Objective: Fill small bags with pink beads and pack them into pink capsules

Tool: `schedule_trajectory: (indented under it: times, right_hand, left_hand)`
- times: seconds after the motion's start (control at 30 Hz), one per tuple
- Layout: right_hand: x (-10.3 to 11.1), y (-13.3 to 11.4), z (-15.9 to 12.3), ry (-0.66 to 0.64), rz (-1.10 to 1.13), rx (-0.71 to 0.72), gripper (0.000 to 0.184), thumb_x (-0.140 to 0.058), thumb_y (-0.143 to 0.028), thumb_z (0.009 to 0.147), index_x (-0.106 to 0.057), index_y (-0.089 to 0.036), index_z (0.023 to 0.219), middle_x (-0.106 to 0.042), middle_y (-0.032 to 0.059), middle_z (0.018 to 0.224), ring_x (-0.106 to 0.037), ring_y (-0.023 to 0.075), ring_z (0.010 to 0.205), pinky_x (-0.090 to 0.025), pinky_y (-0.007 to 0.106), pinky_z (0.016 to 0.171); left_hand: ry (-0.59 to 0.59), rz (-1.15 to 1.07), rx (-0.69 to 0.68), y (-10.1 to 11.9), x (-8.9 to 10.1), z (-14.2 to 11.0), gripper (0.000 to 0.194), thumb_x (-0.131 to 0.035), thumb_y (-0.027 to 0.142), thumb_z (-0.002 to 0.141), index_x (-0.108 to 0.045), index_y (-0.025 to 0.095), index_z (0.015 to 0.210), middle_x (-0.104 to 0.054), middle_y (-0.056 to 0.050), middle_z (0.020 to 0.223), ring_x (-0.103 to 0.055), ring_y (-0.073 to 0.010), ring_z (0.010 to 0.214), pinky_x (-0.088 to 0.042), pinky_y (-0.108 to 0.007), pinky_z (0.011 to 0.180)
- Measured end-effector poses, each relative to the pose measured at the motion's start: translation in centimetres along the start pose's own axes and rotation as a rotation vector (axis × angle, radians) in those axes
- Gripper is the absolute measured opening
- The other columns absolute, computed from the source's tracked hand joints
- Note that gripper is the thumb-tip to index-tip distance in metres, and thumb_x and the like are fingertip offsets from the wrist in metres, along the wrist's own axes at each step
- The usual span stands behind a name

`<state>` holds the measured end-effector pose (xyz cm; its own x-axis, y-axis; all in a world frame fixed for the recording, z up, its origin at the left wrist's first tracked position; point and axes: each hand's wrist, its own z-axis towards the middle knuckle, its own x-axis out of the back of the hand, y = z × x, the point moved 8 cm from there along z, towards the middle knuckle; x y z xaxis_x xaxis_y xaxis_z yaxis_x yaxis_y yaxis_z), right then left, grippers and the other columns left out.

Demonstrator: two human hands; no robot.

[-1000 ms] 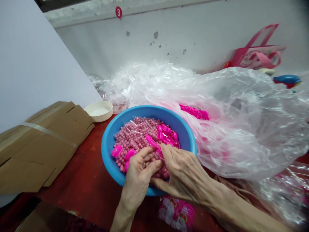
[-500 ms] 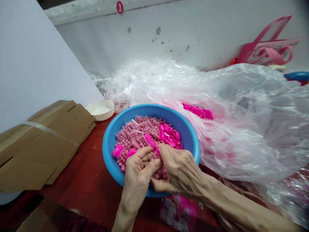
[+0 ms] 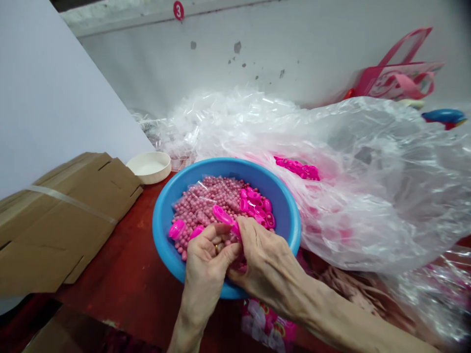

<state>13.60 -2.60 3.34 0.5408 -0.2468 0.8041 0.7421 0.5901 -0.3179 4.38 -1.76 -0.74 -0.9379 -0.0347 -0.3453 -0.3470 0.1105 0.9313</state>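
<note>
A blue basin (image 3: 167, 250) holds many small pink beads (image 3: 200, 196). Over its near side my two hands meet. My right hand (image 3: 265, 260) is closed, with an elongated, hollow bright pink plastic piece (image 3: 222, 214) sticking out from between its fingers. My left hand (image 3: 206, 264) is closed too, its fingertips against my right fingers and the near end of that piece; what it pinches is hidden. More hollow pink plastic pieces (image 3: 257, 208) lie on the beads at the right, and a rounded pink piece (image 3: 177, 229) sits at the left. Clear film covers part of the beads.
A white round lid or dish (image 3: 150, 169) stands behind the basin at left, near strapped flat cardboard (image 3: 69, 215). Clear plastic bags (image 3: 353, 196) heap up behind and right, with pink pieces inside. Pink printed packets (image 3: 267, 323) lie in front on the red table (image 3: 125, 279).
The view has shifted slightly, so the surroundings sit a little further left. My hands keep nearly the same grip, and the pink piece between them has tilted somewhat flatter.
</note>
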Motion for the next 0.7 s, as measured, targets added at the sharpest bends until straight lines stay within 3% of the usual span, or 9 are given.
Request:
schedule_trajectory:
  times: [0.17,0.3,0.47,0.6,0.7]
  right_hand:
    - [0.4,-0.6,0.2,0.009,0.007,0.111,0.022,-0.047,-0.015,0.068,-0.041,-0.019,0.088,-0.054,0.0049,0.074,-0.055,0.0203,0.063,-0.044,0.030,0.050]
    - [0.9,-0.3,0.4,0.085,0.062,0.171,0.025,-0.047,-0.013,0.069,-0.040,-0.019,0.092,-0.054,0.0057,0.079,-0.054,0.0197,0.068,-0.047,0.030,0.056]
    - [1.6,0.7,0.2,0.139,0.166,0.201,0.053,-0.053,-0.015,0.066,-0.038,-0.014,0.117,-0.056,0.0089,0.092,-0.055,0.0241,0.083,-0.050,0.039,0.070]
    - [1.9,0.9,-0.3,0.024,0.329,0.228,0.067,-0.062,-0.019,0.074,-0.031,-0.020,0.133,-0.056,0.0110,0.114,-0.053,0.0257,0.106,-0.044,0.047,0.092]
    - [2.1,1.2,-0.7,-0.112,0.435,0.156,0.072,-0.064,-0.022,0.077,-0.028,-0.026,0.140,-0.047,0.0104,0.131,-0.044,0.0243,0.122,-0.041,0.045,0.100]
  left_hand:
    - [-0.115,-0.058,-0.030,0.2,-1.0,0.0,0.016,-0.070,0.009,0.074,-0.067,0.017,0.088,-0.071,0.002,0.075,-0.064,-0.0088,0.065,-0.052,-0.015,0.062]
    - [-0.086,-0.152,-0.019,0.2,-0.6,0.4,0.016,-0.078,0.019,0.070,-0.071,0.019,0.083,-0.070,0.002,0.074,-0.063,-0.0088,0.069,-0.051,-0.015,0.065]
    - [-0.064,-0.225,0.163,-0.7,-0.1,0.1,0.022,-0.084,0.030,0.061,-0.074,0.018,0.077,-0.070,0.001,0.069,-0.062,-0.0089,0.065,-0.049,-0.015,0.062]
    - [-0.218,-0.226,0.285,-0.6,-1.7,-0.2,0.031,-0.089,0.021,0.048,-0.072,0.013,0.073,-0.061,0.004,0.052,-0.050,-0.0046,0.045,-0.041,-0.013,0.044]
    - [-0.246,-0.183,0.307,-0.6,-2.1,-0.1,0.038,-0.087,0.009,0.043,-0.072,0.014,0.078,-0.066,0.002,0.057,-0.053,-0.0059,0.045,-0.041,-0.013,0.041]
